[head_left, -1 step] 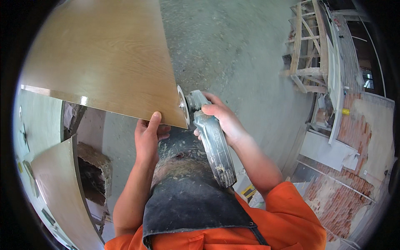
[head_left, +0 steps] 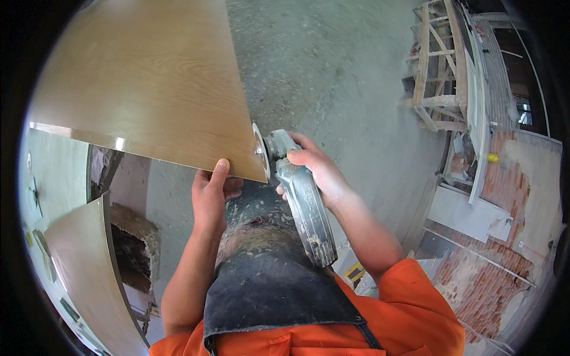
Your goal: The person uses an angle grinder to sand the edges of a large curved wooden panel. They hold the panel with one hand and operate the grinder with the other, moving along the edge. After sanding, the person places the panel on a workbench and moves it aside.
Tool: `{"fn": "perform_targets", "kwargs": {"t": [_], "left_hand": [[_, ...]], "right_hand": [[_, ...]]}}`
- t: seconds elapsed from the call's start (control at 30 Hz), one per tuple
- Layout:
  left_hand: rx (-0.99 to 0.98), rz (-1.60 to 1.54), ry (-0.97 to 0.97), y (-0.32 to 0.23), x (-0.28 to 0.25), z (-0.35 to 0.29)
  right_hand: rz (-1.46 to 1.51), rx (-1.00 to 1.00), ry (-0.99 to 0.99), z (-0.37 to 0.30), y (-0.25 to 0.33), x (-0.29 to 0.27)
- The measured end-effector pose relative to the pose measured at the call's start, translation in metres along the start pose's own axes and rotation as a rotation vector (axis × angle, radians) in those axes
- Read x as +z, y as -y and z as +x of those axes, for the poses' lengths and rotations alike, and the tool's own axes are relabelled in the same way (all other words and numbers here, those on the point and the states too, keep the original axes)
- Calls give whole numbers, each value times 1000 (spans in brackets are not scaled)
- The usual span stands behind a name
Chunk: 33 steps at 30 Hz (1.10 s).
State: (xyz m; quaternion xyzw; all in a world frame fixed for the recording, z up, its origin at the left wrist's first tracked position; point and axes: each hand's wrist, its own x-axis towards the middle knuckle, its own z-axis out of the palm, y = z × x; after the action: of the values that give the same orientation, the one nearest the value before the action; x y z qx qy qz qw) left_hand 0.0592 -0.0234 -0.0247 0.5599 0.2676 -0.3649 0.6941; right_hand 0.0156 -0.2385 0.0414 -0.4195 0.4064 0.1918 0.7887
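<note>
A large wood-patterned tile (head_left: 160, 77) with a glossy front edge fills the upper left. My left hand (head_left: 212, 190) grips that edge near the right corner, thumb on top and fingers beneath. In my right hand (head_left: 317, 169) is a dusty grey angle grinder (head_left: 306, 210), fingers wrapped round its head end, body slanting down toward my dark apron (head_left: 273, 299). The grinder's disc (head_left: 260, 151) stands on edge at the tile's right side, close by the corner. Whether it touches the tile I cannot make out.
Dusty floor (head_left: 332, 77) stretches beyond the tile. A wooden trestle frame (head_left: 439, 65) stands at far right, with white boards (head_left: 466, 213) and a brick wall (head_left: 475, 285) nearer. More tiles (head_left: 89, 255) lean at the left, beside a broken-edged opening (head_left: 130, 249).
</note>
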Motion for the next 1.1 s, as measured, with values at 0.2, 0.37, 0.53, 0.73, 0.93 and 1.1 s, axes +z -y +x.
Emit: {"fn": "perform_targets", "kwargs": {"t": [0.2,0.37,0.53,0.73,0.93,1.1], "left_hand": [[14,8,17,-2,3,6],[14,14,20,-3,1,-3],[-7,29,34,-6,0,-1],[15,12,15,-7,4,-5],[7,0,7,-3,2,-7],[-8,19,0,1,0,-9]], "right_hand": [[41,-25,-18,-5,-6,-4],[38,-12,22,-19,-11,-6],[35,-28,49,-22,-10,-7],[12,-53,63,-14,-9,-11],[11,-28,53,-4,5,-4],[2,-53,70,10,11,0]]}}
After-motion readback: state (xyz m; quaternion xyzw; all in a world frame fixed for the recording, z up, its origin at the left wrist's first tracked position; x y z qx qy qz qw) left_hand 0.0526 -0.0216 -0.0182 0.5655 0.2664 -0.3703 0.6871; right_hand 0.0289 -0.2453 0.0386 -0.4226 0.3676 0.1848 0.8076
